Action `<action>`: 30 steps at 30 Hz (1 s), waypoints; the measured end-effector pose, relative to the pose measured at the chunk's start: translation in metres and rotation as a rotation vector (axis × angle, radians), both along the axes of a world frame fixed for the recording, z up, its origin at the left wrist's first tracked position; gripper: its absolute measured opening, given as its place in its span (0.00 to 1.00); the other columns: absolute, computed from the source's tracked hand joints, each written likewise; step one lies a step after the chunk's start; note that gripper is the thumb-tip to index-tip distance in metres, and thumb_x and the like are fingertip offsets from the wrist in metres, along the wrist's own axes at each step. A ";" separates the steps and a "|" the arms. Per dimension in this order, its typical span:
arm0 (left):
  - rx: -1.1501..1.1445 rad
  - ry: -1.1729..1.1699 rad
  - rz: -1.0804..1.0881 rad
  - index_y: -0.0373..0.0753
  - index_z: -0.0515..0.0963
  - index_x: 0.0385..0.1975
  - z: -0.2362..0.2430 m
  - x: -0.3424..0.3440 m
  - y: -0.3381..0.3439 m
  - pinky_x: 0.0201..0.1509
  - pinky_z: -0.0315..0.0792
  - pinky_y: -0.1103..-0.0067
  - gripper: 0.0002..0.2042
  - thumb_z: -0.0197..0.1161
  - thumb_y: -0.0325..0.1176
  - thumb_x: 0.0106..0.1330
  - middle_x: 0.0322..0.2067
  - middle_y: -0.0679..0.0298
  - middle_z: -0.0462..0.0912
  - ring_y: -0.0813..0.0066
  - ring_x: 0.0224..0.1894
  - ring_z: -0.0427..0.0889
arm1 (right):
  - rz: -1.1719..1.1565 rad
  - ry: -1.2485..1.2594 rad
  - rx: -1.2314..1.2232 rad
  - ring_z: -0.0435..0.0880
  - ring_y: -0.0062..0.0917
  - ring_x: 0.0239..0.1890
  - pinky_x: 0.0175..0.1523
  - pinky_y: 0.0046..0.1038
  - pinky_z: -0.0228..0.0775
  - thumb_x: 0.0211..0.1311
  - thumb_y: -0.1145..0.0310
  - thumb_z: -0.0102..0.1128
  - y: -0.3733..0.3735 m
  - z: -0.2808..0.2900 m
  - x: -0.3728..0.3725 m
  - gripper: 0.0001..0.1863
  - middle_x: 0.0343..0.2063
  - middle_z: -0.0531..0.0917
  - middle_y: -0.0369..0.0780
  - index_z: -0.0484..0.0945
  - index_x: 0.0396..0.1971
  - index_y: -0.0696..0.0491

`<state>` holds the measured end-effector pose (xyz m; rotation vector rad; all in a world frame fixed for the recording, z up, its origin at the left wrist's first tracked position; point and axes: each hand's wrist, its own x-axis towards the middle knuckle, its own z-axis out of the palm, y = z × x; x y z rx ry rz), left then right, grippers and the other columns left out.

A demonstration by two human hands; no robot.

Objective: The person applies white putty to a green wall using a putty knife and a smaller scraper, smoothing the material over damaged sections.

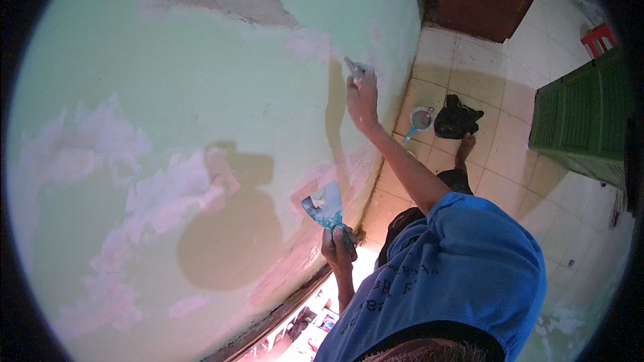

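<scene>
While blue-and-white scraper was held in left hand, grip clamped around it, long axis was pointed far and slightly left; small tool was clamped in right hand, farther and right, beside green wall; contact couldn't be told.

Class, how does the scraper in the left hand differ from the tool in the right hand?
The scraper in the left hand shows a broad, flared blade; the tool in the right hand looks narrower. The scraper's blade is in open view; the tool is partly covered by fingers. The scraper is lower in the picture than the tool. Both are hand-held.
</scene>
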<state>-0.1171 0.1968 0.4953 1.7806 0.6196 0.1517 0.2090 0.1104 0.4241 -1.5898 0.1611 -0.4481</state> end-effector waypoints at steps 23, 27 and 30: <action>0.024 -0.124 -0.042 0.33 0.75 0.38 0.001 0.008 -0.002 0.24 0.68 0.81 0.14 0.49 0.38 0.75 0.25 0.64 0.77 0.82 0.23 0.74 | 0.105 -0.254 -0.236 0.75 0.41 0.49 0.53 0.36 0.72 0.49 0.84 0.58 0.003 0.048 -0.030 0.29 0.45 0.75 0.45 0.75 0.57 0.56; -0.073 -0.030 -0.075 0.35 0.74 0.38 0.055 0.024 -0.009 0.16 0.61 0.86 0.13 0.47 0.38 0.77 0.21 0.67 0.76 0.88 0.15 0.67 | 0.790 -0.070 0.430 0.78 0.35 0.50 0.55 0.30 0.71 0.56 0.77 0.59 -0.055 0.078 -0.095 0.22 0.46 0.79 0.42 0.77 0.54 0.55; -0.112 -0.093 -0.109 0.35 0.74 0.48 0.061 0.030 -0.005 0.14 0.57 0.88 0.13 0.48 0.38 0.77 0.19 0.69 0.74 0.91 0.15 0.65 | 0.777 -0.124 0.046 0.78 0.32 0.52 0.56 0.28 0.70 0.59 0.73 0.59 -0.089 0.118 -0.132 0.21 0.49 0.79 0.39 0.79 0.54 0.49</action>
